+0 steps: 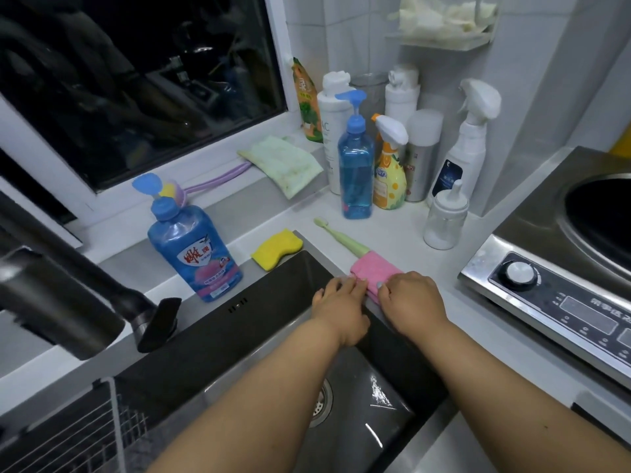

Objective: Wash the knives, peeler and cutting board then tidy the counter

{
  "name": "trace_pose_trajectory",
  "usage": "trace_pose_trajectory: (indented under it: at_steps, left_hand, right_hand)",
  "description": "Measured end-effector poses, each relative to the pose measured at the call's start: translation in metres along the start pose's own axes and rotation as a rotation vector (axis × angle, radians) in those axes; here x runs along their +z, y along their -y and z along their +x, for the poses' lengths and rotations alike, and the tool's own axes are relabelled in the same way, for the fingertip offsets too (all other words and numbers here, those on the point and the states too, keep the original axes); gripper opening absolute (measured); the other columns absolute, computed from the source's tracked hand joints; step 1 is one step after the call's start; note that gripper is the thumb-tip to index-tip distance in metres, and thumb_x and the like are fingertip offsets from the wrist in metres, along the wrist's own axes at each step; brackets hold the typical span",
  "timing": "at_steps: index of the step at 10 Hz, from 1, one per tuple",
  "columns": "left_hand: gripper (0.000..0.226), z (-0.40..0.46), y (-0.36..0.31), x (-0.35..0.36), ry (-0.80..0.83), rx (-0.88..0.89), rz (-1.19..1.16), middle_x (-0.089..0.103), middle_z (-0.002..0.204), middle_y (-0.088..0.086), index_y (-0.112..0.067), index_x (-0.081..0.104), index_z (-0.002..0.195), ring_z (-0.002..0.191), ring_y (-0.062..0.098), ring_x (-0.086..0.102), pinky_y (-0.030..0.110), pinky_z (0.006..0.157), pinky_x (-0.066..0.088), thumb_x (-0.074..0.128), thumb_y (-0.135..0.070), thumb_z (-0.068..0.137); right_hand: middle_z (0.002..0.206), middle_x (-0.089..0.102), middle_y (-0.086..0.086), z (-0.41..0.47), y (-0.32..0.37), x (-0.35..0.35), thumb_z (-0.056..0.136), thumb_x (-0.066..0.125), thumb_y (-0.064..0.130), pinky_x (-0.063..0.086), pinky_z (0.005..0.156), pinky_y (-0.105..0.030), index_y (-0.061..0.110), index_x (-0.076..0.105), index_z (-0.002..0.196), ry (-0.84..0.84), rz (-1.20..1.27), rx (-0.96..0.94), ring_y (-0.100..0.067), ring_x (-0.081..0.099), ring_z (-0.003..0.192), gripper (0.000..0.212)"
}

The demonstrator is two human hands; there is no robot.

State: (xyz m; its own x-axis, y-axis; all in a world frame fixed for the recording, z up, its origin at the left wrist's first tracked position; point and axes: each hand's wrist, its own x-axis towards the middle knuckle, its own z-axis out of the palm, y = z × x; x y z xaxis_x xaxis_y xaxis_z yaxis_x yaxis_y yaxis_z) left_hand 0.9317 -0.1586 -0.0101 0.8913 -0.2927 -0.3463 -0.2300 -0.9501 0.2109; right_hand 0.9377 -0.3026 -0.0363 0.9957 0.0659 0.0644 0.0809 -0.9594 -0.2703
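Observation:
A folded pink cloth (374,269) lies on the white counter at the right rim of the dark sink (273,336). My left hand (341,307) rests with straight fingers on the cloth's near left edge, over the sink rim. My right hand (411,305) holds the cloth's near right end, its fingers curled over it. A green toothbrush (341,238) lies just behind the cloth, partly under it. A yellow sponge (277,249) sits at the sink's back corner. No knife, peeler or cutting board is in view.
A blue dish soap bottle (194,247) stands behind the sink, the black faucet (68,298) at left. Bottles and sprayers (392,155) crowd the back corner, with a green cloth (283,163) on the sill. An induction cooker (560,295) sits right; a wire rack (68,435) is lower left.

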Motion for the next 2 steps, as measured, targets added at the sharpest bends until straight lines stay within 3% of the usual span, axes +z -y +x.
trace_pose_trajectory:
  at_steps: [1,2]
  left_hand:
    - [0.07,-0.017,0.006,0.0,-0.079,-0.019,-0.023,0.013,0.16,-0.003,-0.021,0.013,0.153,0.147,0.023,0.006,0.044,0.116,0.01,0.048,-0.032,0.094]
    - [0.064,-0.04,0.013,0.0,-0.208,-0.055,-0.134,0.024,0.157,-0.002,-0.021,0.022,0.151,0.145,0.019,0.014,0.039,0.116,0.013,0.049,-0.032,0.094]
  right_hand:
    - [0.08,0.066,-0.011,0.0,0.006,0.002,0.088,0.023,0.034,0.032,0.067,-0.031,0.009,0.066,0.074,-0.08,-0.019,-0.022,-0.03,0.056,0.08,0.052]
    - [0.088,0.066,-0.011,-0.002,0.012,-0.006,0.092,0.041,0.031,0.04,0.071,-0.031,0.011,0.067,0.08,-0.142,0.158,0.085,-0.027,0.055,0.081,0.035]
